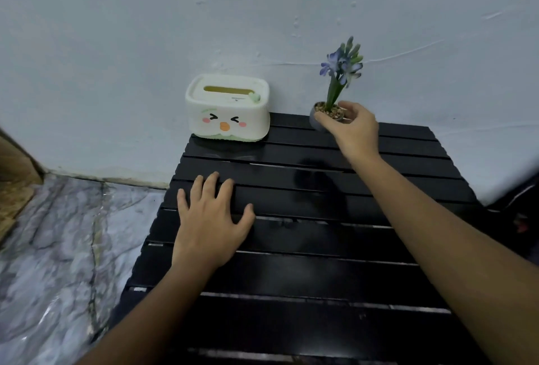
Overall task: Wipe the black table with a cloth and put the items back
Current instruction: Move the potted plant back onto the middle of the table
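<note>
Slats of glossy black make up the low black slatted table (306,274), seen from the head view with its far edge against a pale wall (262,8) and its near edge cut off by the bottom of the frame. At the far left corner stands a cream plastic tissue box with a cartoon face (227,109), upright, its base on the last slats; the slot on top is dark yellow and whether tissue sits inside cannot be made out. At the far right, the right hand (354,128) reaches out and curls its fingers over the rim of a small grey pot of pebbles holding a purple-blue flower on a green stem (319,121). The hand covers much of the pot's right side, so whether the pot's base touches the table or hangs just above it cannot be told. The left hand (211,218) lies flat on the slats nearer the left edge, fingers spread and straight, holding nothing. Grey marbled floor (58,242) shows to the left. A dark object (519,213) at the right edge is blurred and cropped, impossible to identify.
</note>
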